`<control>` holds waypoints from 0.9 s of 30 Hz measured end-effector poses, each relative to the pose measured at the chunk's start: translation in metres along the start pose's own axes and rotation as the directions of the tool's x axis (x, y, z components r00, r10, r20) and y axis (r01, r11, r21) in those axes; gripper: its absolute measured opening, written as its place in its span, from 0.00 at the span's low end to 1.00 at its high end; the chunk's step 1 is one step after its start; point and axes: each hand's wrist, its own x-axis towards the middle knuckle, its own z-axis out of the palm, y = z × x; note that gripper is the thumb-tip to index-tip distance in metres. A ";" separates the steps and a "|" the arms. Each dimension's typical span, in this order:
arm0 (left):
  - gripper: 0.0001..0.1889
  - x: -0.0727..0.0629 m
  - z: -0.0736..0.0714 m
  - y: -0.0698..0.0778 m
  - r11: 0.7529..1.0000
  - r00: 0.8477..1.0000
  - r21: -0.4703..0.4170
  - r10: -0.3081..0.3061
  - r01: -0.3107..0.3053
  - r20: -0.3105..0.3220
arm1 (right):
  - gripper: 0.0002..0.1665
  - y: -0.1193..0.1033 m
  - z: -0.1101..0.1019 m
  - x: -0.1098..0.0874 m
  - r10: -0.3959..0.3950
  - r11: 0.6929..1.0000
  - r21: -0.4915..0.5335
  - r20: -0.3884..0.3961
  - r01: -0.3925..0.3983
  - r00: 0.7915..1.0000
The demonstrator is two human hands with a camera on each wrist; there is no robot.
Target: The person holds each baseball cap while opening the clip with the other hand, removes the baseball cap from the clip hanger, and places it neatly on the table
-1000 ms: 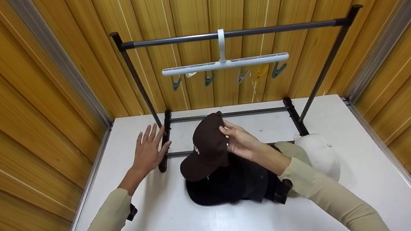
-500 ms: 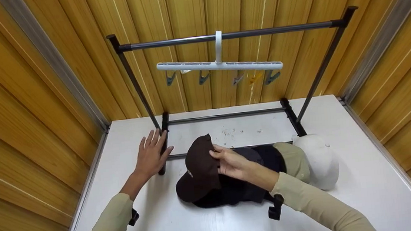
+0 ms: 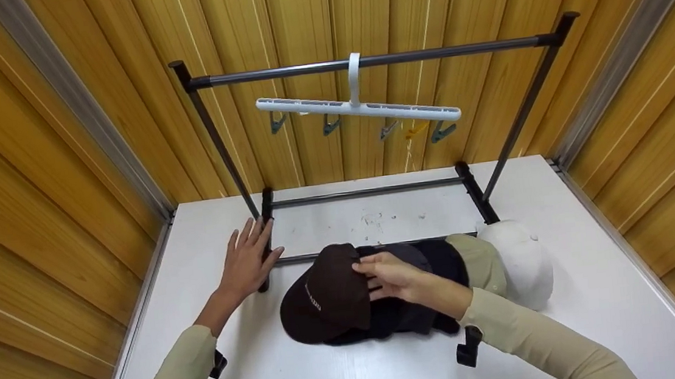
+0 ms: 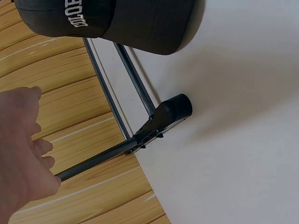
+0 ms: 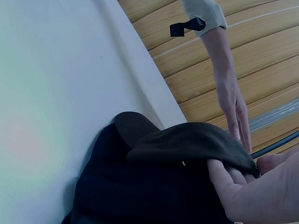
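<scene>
A dark brown baseball cap (image 3: pixel 328 294) with white lettering lies at the left end of an overlapping row of caps, its brim facing left. My right hand (image 3: pixel 397 279) holds its back edge; in the right wrist view the fingers (image 5: pixel 229 179) reach under the edge, with the thumb opposite. Beneath and beside it are dark navy and black caps (image 3: pixel 415 314), partly hidden. A beige cap (image 3: pixel 478 262) and a white cap (image 3: pixel 521 265) finish the row on the right. My left hand (image 3: pixel 246 261) is held with straight fingers beside the rack's left foot; contact is unclear.
A dark metal rack (image 3: pixel 296 71) stands at the back of the white table (image 3: pixel 353 371). From its top bar hangs a white hanger (image 3: pixel 361 107) with several clips (image 3: pixel 330 124). Wood-patterned walls (image 3: pixel 39 197) enclose three sides.
The brown cap has come down and toward the front left onto the row, my right hand lowering with it. The hanger has swung, its right end dropping. My left hand has hardly moved.
</scene>
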 end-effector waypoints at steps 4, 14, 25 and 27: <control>0.34 -0.004 0.000 -0.002 1.000 1.000 0.013 -0.004 0.003 0.002 | 0.06 -0.001 -0.004 -0.003 0.010 1.000 -0.013 -0.022 -0.010 1.000; 0.35 -0.010 0.001 -0.010 0.999 1.000 0.034 -0.017 0.016 0.011 | 0.34 -0.002 -0.013 -0.007 0.018 0.999 0.037 -0.018 -0.018 1.000; 0.35 -0.007 0.000 -0.008 0.999 1.000 0.035 0.010 -0.011 0.029 | 0.36 -0.004 -0.047 -0.042 -0.053 0.993 -0.101 0.101 0.064 0.993; 0.36 -0.007 0.001 -0.007 0.999 0.999 0.044 0.018 -0.020 0.038 | 0.37 -0.008 -0.053 -0.051 -0.107 0.977 -0.174 0.099 0.123 0.989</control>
